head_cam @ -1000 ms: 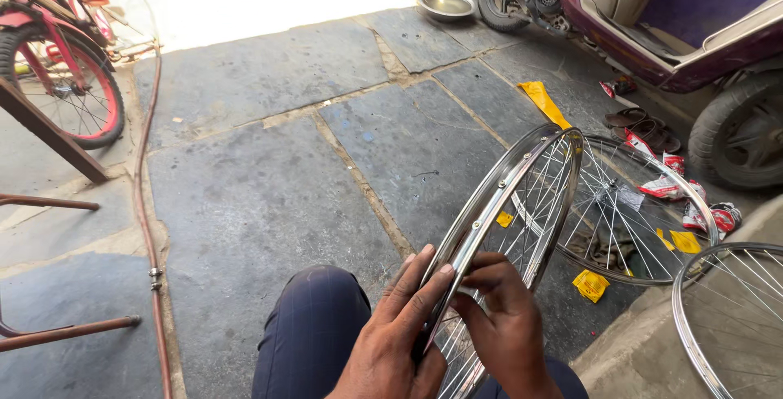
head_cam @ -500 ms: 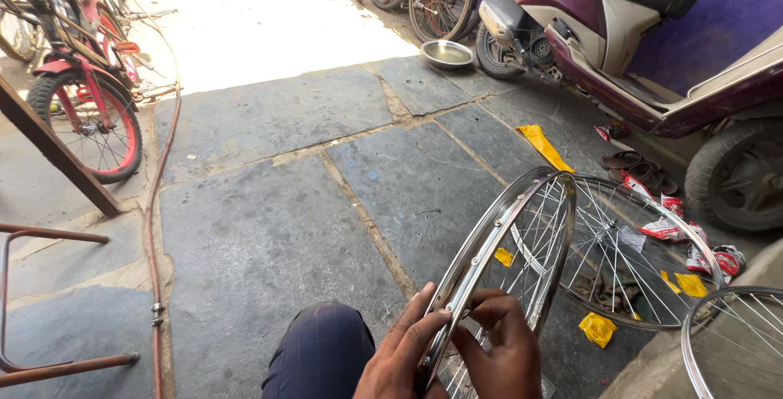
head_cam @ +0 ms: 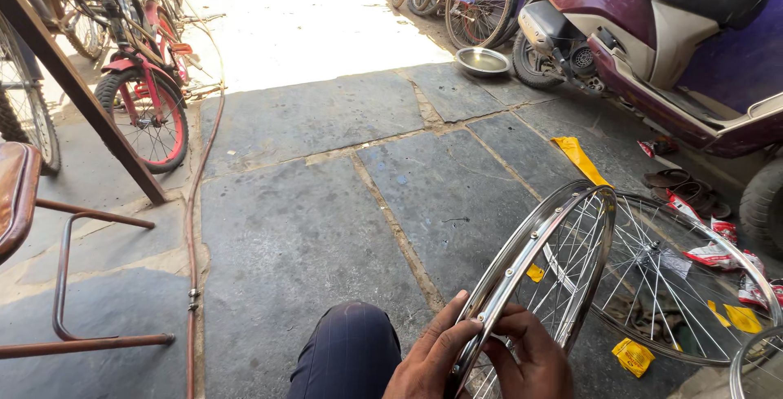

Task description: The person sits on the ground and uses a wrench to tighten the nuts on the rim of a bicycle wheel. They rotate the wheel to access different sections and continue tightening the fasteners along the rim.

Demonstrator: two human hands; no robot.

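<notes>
A shiny steel bicycle wheel rim [head_cam: 545, 246] with thin spokes stands upright on edge in front of me, its near part between my hands. My left hand [head_cam: 431, 356] lies against the rim's left side, fingers stretched along the metal. On the rim's right side my right hand [head_cam: 532, 356] is curled, fingertips pinching at the rim or a spoke end; what it pinches is too small to tell. My knee in dark blue trousers [head_cam: 349, 354] is just left of the hands.
A second spoked wheel [head_cam: 677, 285] lies flat to the right, with yellow and red wrappers [head_cam: 633, 356] around it. A purple scooter [head_cam: 652, 32] stands at the back right, a metal bowl [head_cam: 483, 61] near it. A red bicycle [head_cam: 143, 105], a hose [head_cam: 196, 203] and a metal chair frame [head_cam: 65, 285] are on the left.
The view has tilted up, showing more of the street and scooter. My hands stay on the near part of the rim, now lower in the picture.
</notes>
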